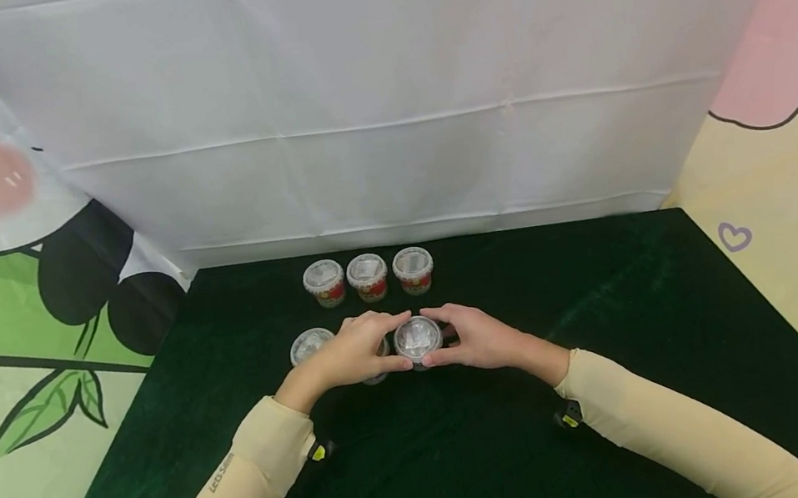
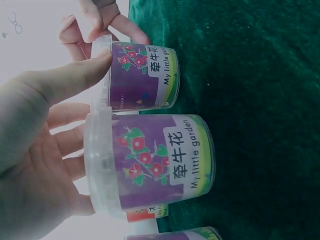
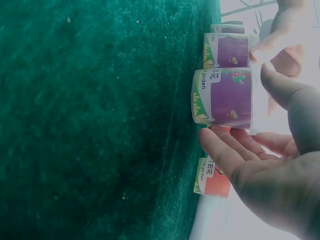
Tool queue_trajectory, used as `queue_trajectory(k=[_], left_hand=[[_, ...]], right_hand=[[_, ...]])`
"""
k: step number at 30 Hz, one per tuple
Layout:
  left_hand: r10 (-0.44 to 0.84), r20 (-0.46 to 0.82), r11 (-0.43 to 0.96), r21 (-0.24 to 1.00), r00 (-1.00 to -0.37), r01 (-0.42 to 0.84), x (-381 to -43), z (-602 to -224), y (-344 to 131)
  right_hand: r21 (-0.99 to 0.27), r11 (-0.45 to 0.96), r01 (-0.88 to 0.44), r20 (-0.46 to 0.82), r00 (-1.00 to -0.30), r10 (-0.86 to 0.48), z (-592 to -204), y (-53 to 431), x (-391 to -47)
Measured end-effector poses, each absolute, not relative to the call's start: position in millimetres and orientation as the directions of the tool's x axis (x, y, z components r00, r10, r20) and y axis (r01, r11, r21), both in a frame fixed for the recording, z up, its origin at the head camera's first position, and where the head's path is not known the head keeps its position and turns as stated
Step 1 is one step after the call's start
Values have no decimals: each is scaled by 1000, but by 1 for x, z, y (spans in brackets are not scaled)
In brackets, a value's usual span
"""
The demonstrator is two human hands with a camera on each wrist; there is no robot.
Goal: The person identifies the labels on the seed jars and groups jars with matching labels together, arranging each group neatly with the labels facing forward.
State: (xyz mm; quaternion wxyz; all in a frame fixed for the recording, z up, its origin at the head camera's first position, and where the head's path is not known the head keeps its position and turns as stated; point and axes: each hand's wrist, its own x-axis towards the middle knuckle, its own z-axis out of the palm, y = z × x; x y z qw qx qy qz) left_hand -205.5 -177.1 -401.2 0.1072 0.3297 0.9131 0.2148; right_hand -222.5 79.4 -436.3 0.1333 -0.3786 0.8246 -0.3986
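In the front row, the rightmost lidded cup [image 1: 418, 337] stands between both hands. Its purple label has red flowers and "My little garden" on it. My left hand [image 1: 359, 348] reaches over the middle cup [image 2: 155, 162], with its thumb [image 2: 95, 70] at the lid of the rightmost cup and its index finger at the far side. From the right, my right hand [image 1: 482, 337] holds the same cup, thumb [image 3: 277, 85] at the lid's near edge and fingers [image 3: 225, 150] along its side. Partly behind the left hand stands the leftmost cup [image 1: 309, 345].
Behind, three lidded cups with red labels stand in a row: left cup [image 1: 324, 282], centre cup [image 1: 368, 276], right cup [image 1: 413, 270]. Dark green cloth [image 1: 602, 298] covers the table. A white sheet [image 1: 386, 91] hangs at the back, with printed cartoon cloths at either side.
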Motion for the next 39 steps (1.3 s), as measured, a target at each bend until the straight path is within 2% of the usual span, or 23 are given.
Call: queue_trajectory(k=[9,20,39], left_hand=[[673,-98,667,509,-733,544,-210,-401,-178],[672,-110,686,466,-732,559,-208,-401,-175],[657,-133,699,474,-742,535,-208,-396,-172]], right_hand=[[-744,432,-510,62,-696,-715,-437,77,-219],[-673,510,-536,19,-701,-713,-434,73,-218],[-676,502,-539,27,-700,-714,-431,74,-218]])
